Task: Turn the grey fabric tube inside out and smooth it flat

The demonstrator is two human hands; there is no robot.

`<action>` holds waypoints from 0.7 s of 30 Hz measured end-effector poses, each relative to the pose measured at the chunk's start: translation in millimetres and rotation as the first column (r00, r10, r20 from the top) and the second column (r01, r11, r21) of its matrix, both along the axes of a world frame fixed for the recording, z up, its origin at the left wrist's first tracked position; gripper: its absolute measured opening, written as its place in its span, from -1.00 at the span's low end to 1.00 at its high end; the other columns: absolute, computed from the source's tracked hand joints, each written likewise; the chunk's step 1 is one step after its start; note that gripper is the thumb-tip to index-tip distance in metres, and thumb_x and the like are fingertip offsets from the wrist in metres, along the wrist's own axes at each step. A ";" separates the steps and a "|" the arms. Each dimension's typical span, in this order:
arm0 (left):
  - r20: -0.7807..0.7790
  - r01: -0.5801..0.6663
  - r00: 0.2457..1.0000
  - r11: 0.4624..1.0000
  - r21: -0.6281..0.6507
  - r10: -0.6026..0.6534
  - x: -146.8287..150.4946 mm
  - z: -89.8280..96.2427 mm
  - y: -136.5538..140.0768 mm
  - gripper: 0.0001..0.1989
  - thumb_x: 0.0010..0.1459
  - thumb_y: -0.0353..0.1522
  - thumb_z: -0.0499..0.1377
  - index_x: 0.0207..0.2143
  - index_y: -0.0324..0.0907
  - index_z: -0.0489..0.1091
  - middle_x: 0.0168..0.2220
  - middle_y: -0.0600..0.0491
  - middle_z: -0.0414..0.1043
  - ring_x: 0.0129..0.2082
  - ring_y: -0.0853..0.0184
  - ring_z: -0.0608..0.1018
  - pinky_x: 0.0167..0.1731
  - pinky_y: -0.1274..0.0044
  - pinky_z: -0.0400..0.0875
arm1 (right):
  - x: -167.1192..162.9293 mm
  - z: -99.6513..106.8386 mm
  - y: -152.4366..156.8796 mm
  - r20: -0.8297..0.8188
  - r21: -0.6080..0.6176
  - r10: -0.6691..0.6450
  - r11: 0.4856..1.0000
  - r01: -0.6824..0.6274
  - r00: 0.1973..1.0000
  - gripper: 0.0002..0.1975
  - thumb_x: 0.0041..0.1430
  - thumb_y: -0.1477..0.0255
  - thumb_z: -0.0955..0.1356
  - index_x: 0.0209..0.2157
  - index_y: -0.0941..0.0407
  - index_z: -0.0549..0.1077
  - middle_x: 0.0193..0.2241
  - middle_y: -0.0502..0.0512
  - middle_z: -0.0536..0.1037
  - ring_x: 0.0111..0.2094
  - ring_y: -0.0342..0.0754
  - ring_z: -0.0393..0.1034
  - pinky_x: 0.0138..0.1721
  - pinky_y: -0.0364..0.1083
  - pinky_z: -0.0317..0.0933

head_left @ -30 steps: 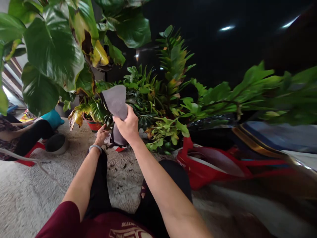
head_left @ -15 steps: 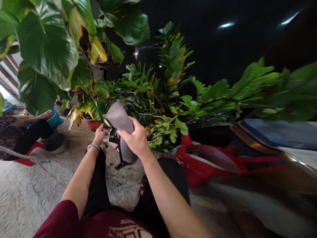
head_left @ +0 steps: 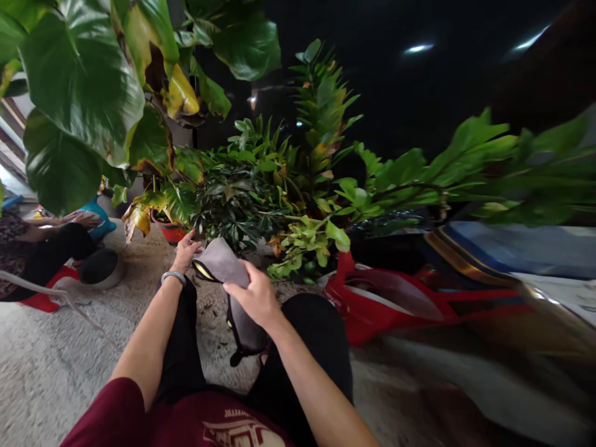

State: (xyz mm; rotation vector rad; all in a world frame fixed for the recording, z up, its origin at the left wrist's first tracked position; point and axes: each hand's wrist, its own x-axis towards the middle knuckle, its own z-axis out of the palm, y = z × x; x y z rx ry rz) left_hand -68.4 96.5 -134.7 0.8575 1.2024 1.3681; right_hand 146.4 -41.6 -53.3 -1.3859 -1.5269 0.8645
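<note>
In my right hand [head_left: 254, 292] is a folded grey cloth [head_left: 226, 264] with black edging, a black hanging loop and a yellowish inner side. My thumb and fingers close on its middle, and the lower part hangs down over the floor. My left hand [head_left: 186, 253], with a bangle on the wrist, is beside the cloth's upper left corner and under the dark green leaves [head_left: 228, 198]. Its fingers are drawn together; I cannot see what lies between them. Close behind it stands a red plant pot [head_left: 171, 231].
Large heart-shaped leaves [head_left: 84, 81], some yellowed, hang at upper left. A red plastic carrier [head_left: 391, 298] stands to my right near a bluish stack [head_left: 526, 248]. At left another person's hand [head_left: 86, 218] rests by a teal object [head_left: 103, 223], above a dark basin [head_left: 100, 267].
My right hand has brought the cloth lower, its upper end dropping from the leaves toward my left hand. My left hand has stayed nearly in place. The view has shifted slightly.
</note>
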 end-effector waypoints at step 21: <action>-0.046 0.116 0.992 0.991 -0.066 -0.120 6.3 -4.0 -5.6 -0.53 -0.21 -0.35 0.38 -0.15 -0.22 0.52 -0.20 -0.04 0.53 -0.33 0.32 0.55 -0.36 0.50 0.44 | 24.3 5.0 4.5 -0.159 0.114 -0.243 0.958 0.262 0.957 -0.45 -0.08 0.25 0.47 -0.01 0.12 0.51 -0.16 0.20 0.66 -0.18 0.17 0.55 -0.08 0.10 0.41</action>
